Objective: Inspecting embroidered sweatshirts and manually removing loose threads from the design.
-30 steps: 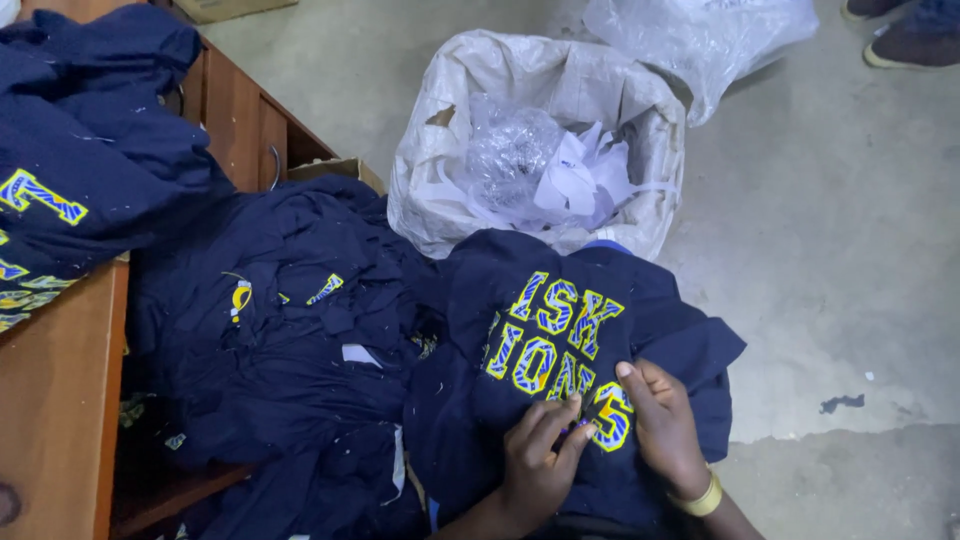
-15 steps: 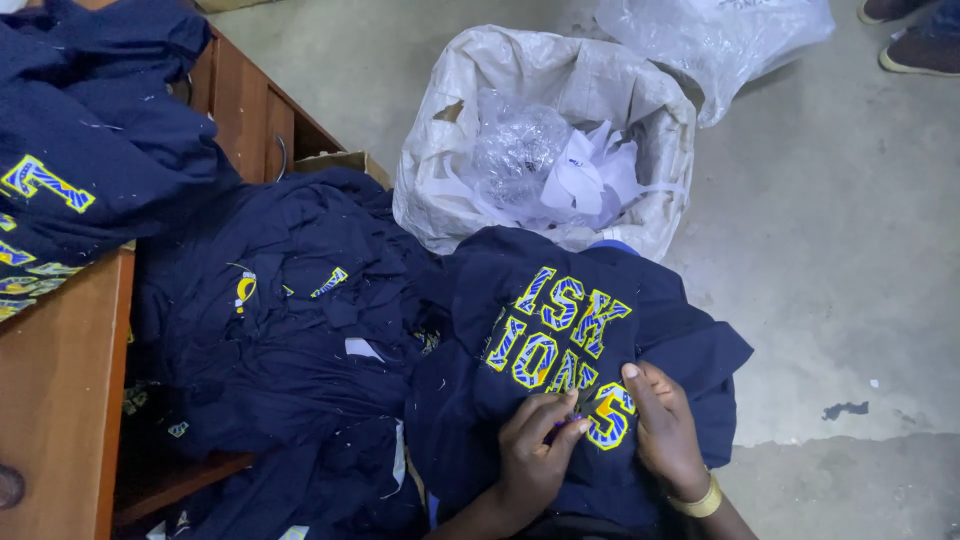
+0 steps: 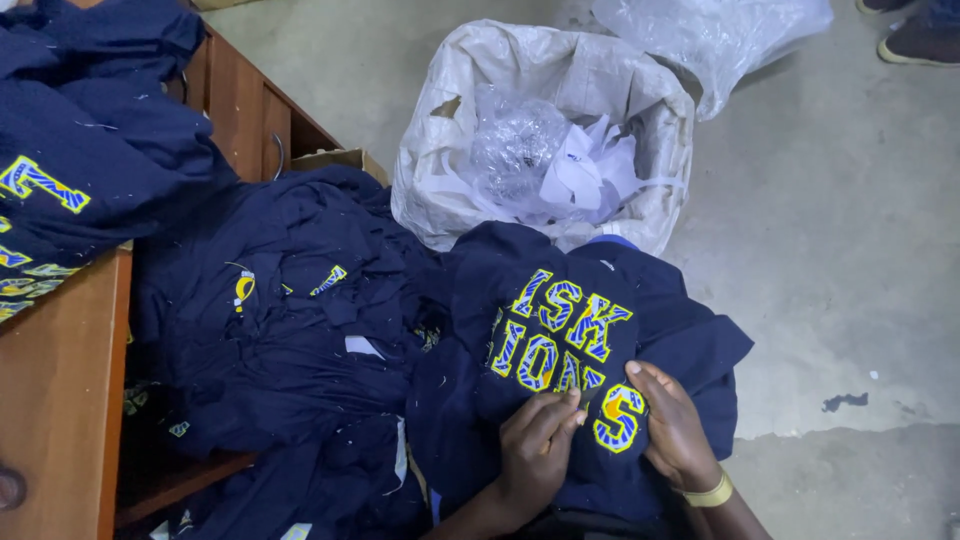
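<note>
A navy garment [image 3: 560, 330] with yellow and blue stitched letters lies across my lap. My left hand [image 3: 535, 445] pinches the cloth just left of the lowest letter, fingers pressed together on it. My right hand [image 3: 675, 425], with a yellow band at the wrist, grips the cloth on the other side of that letter. Both hands hold the fabric taut around the stitching. Whether a small tool sits between my fingers is unclear.
A heap of navy garments [image 3: 280, 330] spills from a wooden desk [image 3: 60, 380] at left, with more stacked garments [image 3: 90, 160] on top. A white sack [image 3: 600, 80] holding paper scraps and clear plastic stands on the concrete floor ahead. Another person's shoe [image 3: 915, 40] shows top right.
My hands have barely shifted on the lettered garment; the left fingers have closed slightly tighter near the lowest letter. The view has drifted a little.
</note>
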